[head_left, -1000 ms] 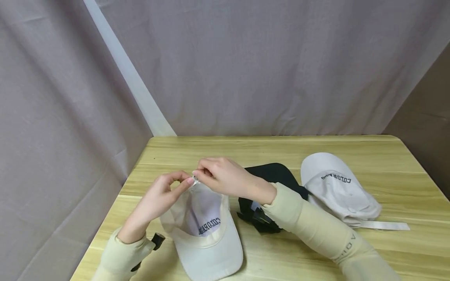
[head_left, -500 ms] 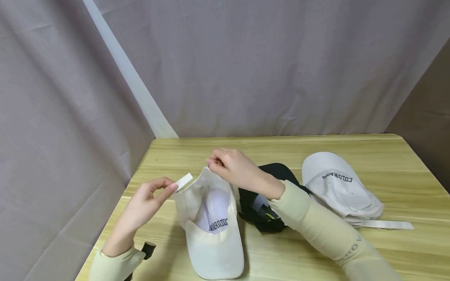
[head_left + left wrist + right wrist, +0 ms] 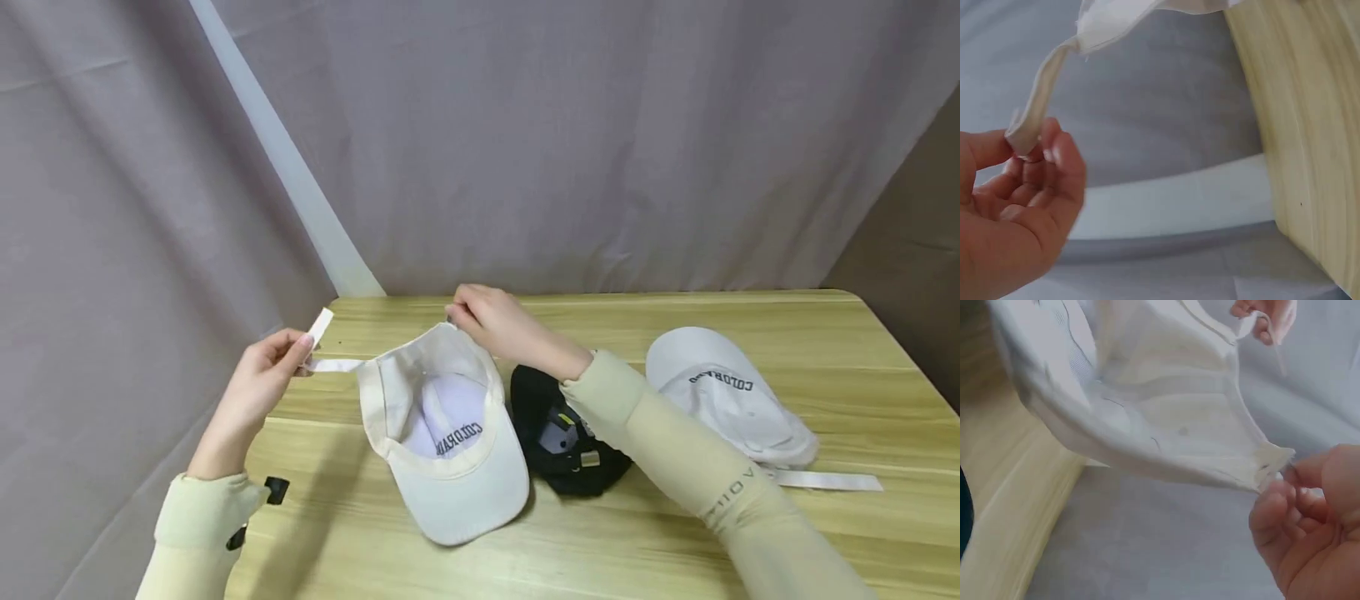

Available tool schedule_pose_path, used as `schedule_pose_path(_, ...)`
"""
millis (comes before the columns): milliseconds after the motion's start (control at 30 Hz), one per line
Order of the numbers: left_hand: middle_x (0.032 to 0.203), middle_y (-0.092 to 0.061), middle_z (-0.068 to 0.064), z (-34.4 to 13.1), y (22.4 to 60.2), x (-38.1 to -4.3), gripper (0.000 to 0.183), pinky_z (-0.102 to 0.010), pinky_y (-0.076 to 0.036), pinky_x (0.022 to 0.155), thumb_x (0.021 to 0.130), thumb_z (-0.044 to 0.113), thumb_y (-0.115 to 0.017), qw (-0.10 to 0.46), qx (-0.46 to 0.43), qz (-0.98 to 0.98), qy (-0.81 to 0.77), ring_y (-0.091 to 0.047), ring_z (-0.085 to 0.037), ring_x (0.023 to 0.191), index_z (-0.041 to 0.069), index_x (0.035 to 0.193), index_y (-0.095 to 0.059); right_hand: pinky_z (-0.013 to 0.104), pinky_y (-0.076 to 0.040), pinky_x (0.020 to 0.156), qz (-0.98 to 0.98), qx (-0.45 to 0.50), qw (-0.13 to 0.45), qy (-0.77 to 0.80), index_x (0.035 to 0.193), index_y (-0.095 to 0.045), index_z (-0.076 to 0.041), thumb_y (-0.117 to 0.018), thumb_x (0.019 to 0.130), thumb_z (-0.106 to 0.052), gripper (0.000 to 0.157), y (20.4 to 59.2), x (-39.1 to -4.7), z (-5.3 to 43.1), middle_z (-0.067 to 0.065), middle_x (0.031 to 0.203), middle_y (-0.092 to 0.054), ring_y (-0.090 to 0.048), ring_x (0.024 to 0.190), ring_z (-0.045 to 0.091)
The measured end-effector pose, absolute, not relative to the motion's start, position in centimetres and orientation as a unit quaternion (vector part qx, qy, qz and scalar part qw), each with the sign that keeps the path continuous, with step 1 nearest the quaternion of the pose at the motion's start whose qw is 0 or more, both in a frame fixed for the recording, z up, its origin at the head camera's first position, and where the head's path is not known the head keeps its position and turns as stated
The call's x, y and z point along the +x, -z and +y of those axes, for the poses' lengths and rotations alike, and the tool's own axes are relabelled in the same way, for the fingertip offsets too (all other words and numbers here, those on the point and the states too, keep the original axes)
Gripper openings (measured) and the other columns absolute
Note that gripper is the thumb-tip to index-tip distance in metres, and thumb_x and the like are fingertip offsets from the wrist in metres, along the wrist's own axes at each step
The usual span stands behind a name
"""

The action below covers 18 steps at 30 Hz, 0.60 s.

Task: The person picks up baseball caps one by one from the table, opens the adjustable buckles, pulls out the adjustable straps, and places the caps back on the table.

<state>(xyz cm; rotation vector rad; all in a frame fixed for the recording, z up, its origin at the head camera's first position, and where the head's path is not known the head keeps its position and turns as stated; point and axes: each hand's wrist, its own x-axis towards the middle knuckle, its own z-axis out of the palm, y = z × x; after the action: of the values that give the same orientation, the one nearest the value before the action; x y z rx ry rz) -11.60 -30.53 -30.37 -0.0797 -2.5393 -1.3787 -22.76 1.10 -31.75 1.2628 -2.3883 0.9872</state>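
The cream cap (image 3: 442, 433) lies upside down between the two hands, brim toward the person, its back edge lifted off the surface (image 3: 675, 542). You can read the lettering through the crown from inside. Its adjuster strap (image 3: 330, 364) is drawn out sideways from the cap's back rim, and the left hand (image 3: 258, 387) pinches the strap's free end between thumb and fingertips, out past the surface's left edge, in front of the curtain (image 3: 525, 142). The left wrist view shows that pinch close up: the strap (image 3: 1038, 109) runs up from the fingers (image 3: 1054, 156) to the cap's fabric. On the other side, the right hand (image 3: 498, 325) pinches the cap's back rim at its far edge; the right wrist view shows the fingertips (image 3: 1272, 506) pressed on a frayed corner of the cap (image 3: 1166, 412), the fabric stretched taut toward the left hand (image 3: 1266, 319).

Just under the right forearm lies a black cap (image 3: 562, 433), touching the cream cap's side. Beyond it, well to the right of the right hand, a white cap (image 3: 720, 400) rests crown up, its own strap (image 3: 825, 480) trailing flat along the surface.
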Motion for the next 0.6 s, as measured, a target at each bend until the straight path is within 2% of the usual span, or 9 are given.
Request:
schedule_pose_path(200, 0.082, -0.062, 0.001, -31.7, 28.7, -16.0, 0.016, -0.018, -0.053, 0.071, 0.104, 0.02, -0.057, 0.191, -0.046, -0.785, 0.588, -0.062, -0.007, 0.075, 0.007, 0.096, -0.063, 0.036, -0.048, 0.072, -0.852, 0.376, 0.155, -0.329, 0.102, -0.06, -0.004, -0.047, 0.109, -0.022, 0.023, 30.6, -25.7, -0.5, 0.007, 0.094, -0.059, -0.057, 0.081, 0.022)
schedule_pose_path(267, 0.083, -0.063, -0.001, -31.8, 27.9, -16.6, 0.015, -0.019, -0.055, 0.075, 0.103, 0.018, -0.057, 0.209, -0.062, -0.742, 0.634, -0.067, -0.009, 0.079, 0.006, 0.095, -0.062, 0.036, -0.049, 0.072, -0.854, 0.364, 0.164, -0.335, 0.104, -0.059, -0.004, -0.045, 0.109, -0.024, 0.024, 30.3, -26.3, -1.1, 0.008, 0.096, -0.058, -0.056, 0.081, 0.022)
schedule_pose_path(433, 0.091, -0.06, -0.009, -31.9, 26.6, -16.9, 0.021, -0.026, -0.056, 0.082, 0.103, 0.021, -0.056, 0.237, -0.098, -0.677, 0.69, -0.073, -0.019, 0.089, 0.0, 0.099, -0.056, 0.035, -0.049, 0.071, -0.843, 0.362, 0.171, -0.359, 0.107, -0.056, -0.004, -0.044, 0.11, -0.023, 0.023, 30.2, -27.0, -2.0, 0.008, 0.098, -0.055, -0.054, 0.081, 0.022)
schedule_pose_path(600, 0.095, -0.061, -0.01, -32.0, 27.0, -15.6, 0.024, -0.033, -0.059, 0.08, 0.104, 0.026, -0.051, 0.233, -0.112, -0.65, 0.715, -0.074, -0.024, 0.089, 0.003, 0.1, -0.052, 0.034, -0.048, 0.069, -0.829, 0.384, 0.171, -0.369, 0.106, -0.056, -0.002, -0.044, 0.109, -0.019, 0.021, 31.3, -25.9, -2.0, 0.009, 0.098, -0.054, -0.053, 0.08, 0.021)
